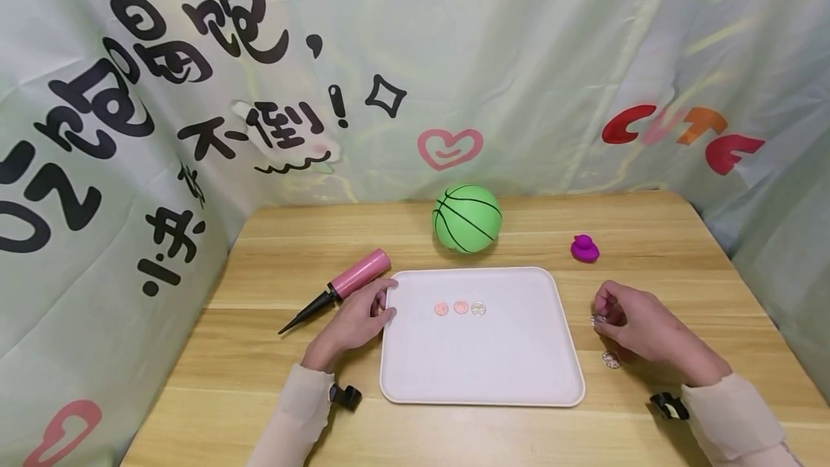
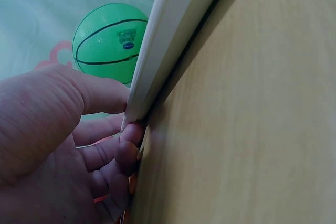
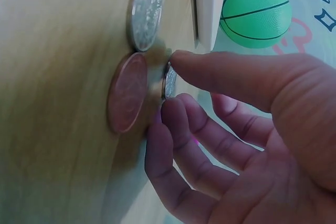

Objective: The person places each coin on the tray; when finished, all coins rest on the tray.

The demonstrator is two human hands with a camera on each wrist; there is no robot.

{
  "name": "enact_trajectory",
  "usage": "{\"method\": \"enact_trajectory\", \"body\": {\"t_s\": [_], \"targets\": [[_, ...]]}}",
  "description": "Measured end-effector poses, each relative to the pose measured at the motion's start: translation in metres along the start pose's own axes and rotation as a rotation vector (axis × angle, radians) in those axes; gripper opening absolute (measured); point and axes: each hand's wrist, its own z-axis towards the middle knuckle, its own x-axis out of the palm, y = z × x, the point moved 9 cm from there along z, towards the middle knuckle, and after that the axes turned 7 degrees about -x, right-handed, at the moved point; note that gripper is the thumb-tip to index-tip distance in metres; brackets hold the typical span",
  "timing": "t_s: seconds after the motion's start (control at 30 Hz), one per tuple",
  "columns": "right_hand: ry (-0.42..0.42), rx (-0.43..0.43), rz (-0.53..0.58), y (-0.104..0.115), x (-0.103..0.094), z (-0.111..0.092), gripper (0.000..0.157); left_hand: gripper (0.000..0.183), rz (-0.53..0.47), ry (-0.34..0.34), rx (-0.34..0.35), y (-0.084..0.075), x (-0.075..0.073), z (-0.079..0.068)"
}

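A white tray (image 1: 483,373) lies on the table, with two copper coins (image 1: 441,308) and a silver coin (image 1: 478,308) in a row on it. My left hand (image 1: 357,316) grips the tray's left edge; in the left wrist view its thumb is on the rim and the other fingers curl at the side. To the right of the tray, my right hand (image 1: 638,319) pinches a silver coin (image 3: 169,81) between thumb and fingertips, close over the table. Beside that hand, another silver coin (image 3: 145,14) and a copper coin (image 3: 128,93) lie on the wood.
Behind the tray sits a green ball (image 1: 467,219) with black lines. A pink and black hand pump (image 1: 357,274) lies to the left, partly behind my left hand. At the back right is a small purple duck (image 1: 585,248). Printed curtains surround the wooden table (image 1: 493,438).
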Motion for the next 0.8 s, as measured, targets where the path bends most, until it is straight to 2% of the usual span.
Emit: {"method": "enact_trajectory", "body": {"t_s": [0.1,0.23,0.37,0.47,0.57,0.67,0.8], "targets": [[0.006,0.003,-0.003,0.0,0.001,0.001,0.03,0.048,0.011,0.02,-0.069,0.0,0.0,0.0],[0.003,-0.005,-0.012,0.001,0.001,0.002,0.03,0.049,0.021,0.032,-0.093,-0.001,0.0,0.0],[0.004,-0.008,-0.02,0.003,0.001,0.003,0.03,0.048,-0.003,0.021,-0.061,-0.002,-0.001,-0.001],[0.015,-0.007,-0.023,0.004,0.001,0.004,0.03,0.046,-0.012,0.001,0.02,0.0,0.0,-0.001],[0.029,-0.01,-0.025,0.006,0.002,0.006,0.029,0.045,-0.023,-0.012,0.059,-0.001,-0.001,-0.002],[0.05,-0.023,-0.024,0.01,0.005,0.009,0.029,0.046,-0.02,-0.012,0.075,0.001,0.0,-0.001],[0.074,-0.023,-0.007,0.014,0.009,0.01,0.031,0.047,-0.007,-0.001,0.029,0.0,0.0,-0.001]]}}
